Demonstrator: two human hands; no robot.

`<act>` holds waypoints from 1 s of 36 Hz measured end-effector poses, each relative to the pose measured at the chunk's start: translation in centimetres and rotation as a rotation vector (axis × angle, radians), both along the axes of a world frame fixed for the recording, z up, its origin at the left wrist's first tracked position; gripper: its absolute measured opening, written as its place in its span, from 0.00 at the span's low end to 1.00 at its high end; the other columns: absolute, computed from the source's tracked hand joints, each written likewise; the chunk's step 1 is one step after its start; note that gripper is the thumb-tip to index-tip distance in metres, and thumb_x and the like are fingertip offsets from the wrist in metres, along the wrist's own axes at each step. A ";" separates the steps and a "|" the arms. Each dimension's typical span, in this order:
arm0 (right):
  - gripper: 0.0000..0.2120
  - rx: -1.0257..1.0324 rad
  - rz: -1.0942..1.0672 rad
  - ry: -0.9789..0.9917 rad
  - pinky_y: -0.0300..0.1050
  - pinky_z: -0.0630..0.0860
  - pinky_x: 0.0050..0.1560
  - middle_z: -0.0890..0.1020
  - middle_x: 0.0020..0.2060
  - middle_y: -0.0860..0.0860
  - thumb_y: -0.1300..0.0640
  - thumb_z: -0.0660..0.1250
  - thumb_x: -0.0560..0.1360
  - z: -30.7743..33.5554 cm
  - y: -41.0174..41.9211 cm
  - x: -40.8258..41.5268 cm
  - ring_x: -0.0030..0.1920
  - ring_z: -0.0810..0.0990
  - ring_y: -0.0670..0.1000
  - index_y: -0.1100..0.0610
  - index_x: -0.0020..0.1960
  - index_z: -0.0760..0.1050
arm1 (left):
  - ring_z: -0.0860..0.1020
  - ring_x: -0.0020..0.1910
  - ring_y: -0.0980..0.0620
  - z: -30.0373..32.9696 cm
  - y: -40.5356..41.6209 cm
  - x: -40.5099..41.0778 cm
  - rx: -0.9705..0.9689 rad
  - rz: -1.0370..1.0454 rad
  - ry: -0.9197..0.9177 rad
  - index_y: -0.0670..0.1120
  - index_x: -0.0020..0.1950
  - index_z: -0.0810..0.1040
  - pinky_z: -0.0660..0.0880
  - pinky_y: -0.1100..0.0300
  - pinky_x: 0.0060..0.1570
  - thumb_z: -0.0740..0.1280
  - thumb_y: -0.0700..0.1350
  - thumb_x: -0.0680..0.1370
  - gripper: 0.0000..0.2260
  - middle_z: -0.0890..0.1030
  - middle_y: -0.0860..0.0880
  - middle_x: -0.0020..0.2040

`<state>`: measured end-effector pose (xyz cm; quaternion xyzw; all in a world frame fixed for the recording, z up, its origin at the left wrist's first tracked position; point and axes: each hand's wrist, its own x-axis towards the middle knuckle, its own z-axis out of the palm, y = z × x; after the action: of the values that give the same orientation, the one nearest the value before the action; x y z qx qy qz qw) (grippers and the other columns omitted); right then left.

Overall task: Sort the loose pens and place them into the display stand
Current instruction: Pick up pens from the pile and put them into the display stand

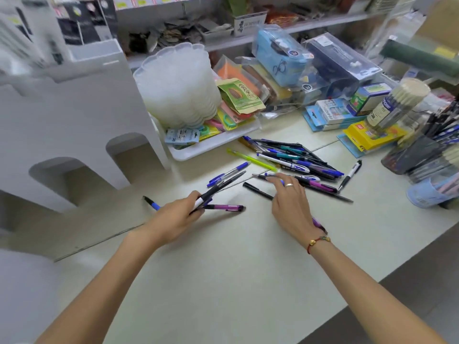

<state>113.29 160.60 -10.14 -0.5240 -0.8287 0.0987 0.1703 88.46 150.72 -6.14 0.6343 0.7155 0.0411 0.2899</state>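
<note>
Loose pens lie in a pile on the pale counter, with a yellow-green pen and a blue pen lying apart from it. My left hand grips several pens, among them a long black pen and a purple pen. My right hand reaches over the near edge of the pile, fingertips touching pens. A black pen runs under its thumb and palm, and a purple end shows by the wrist. The white stepped display stand rises at the left.
A white tray of packaged goods and a stack of white plastic dishes stand behind the pens. Boxes and pencil cases crowd the back right. Cups full of pens stand at the right edge. A black-and-white pen lies alone.
</note>
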 end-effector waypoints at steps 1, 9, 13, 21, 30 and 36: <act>0.21 -0.005 0.033 0.002 0.54 0.69 0.61 0.76 0.61 0.58 0.71 0.61 0.72 0.5 0.6 -1.3 0.62 0.72 0.60 0.60 0.63 0.75 | 0.72 0.40 0.45 0.1 -0.5 -0.3 0.002 0.012 -0.014 0.54 0.53 0.64 0.65 0.53 0.37 0.55 0.53 0.82 0.05 0.71 0.51 0.36; 0.19 -0.089 0.234 -0.158 0.49 0.70 0.55 0.77 0.61 0.54 0.64 0.57 0.80 2.0 4.5 -9.0 0.63 0.70 0.56 0.52 0.68 0.74 | 0.70 0.38 0.50 0.8 -4.6 -0.6 -0.034 -0.009 0.018 0.59 0.51 0.60 0.65 0.55 0.37 0.53 0.54 0.83 0.02 0.72 0.54 0.36; 0.16 -0.130 0.310 -0.315 0.47 0.69 0.57 0.78 0.62 0.52 0.56 0.62 0.79 1.8 4.8 -9.1 0.64 0.70 0.56 0.49 0.66 0.76 | 0.70 0.35 0.53 1.0 -6.9 -1.0 -0.028 0.114 -0.076 0.60 0.54 0.64 0.66 0.57 0.37 0.54 0.55 0.82 0.03 0.71 0.54 0.35; 0.10 -0.055 0.378 -0.281 0.47 0.67 0.49 0.81 0.53 0.54 0.54 0.64 0.79 2.1 2.1 -9.0 0.55 0.75 0.57 0.55 0.58 0.78 | 0.69 0.34 0.50 0.3 -12.5 -1.7 0.091 0.476 -0.317 0.57 0.47 0.67 0.67 0.55 0.37 0.58 0.54 0.81 0.04 0.71 0.50 0.36; 0.10 -0.224 0.278 0.076 0.50 0.69 0.42 0.75 0.47 0.55 0.60 0.58 0.80 3.8 -5.3 -12.1 0.47 0.74 0.56 0.59 0.61 0.67 | 0.70 0.33 0.50 0.9 -17.1 -1.3 0.339 1.047 -0.549 0.46 0.45 0.71 0.66 0.58 0.34 0.60 0.46 0.82 0.07 0.72 0.49 0.34; 0.04 -0.468 0.246 0.019 0.43 0.65 0.39 0.74 0.42 0.49 0.53 0.61 0.78 3.6 -10.4 -18.2 0.44 0.75 0.55 0.53 0.48 0.69 | 0.67 0.31 0.52 1.5 -17.6 -1.5 0.452 1.234 -0.691 0.42 0.46 0.69 0.68 0.64 0.30 0.58 0.43 0.82 0.07 0.69 0.47 0.33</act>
<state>95.06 150.20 -6.55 -0.4433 -0.8392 0.3125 0.0391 86.92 133.08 -4.64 0.1119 0.7840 0.5400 0.2849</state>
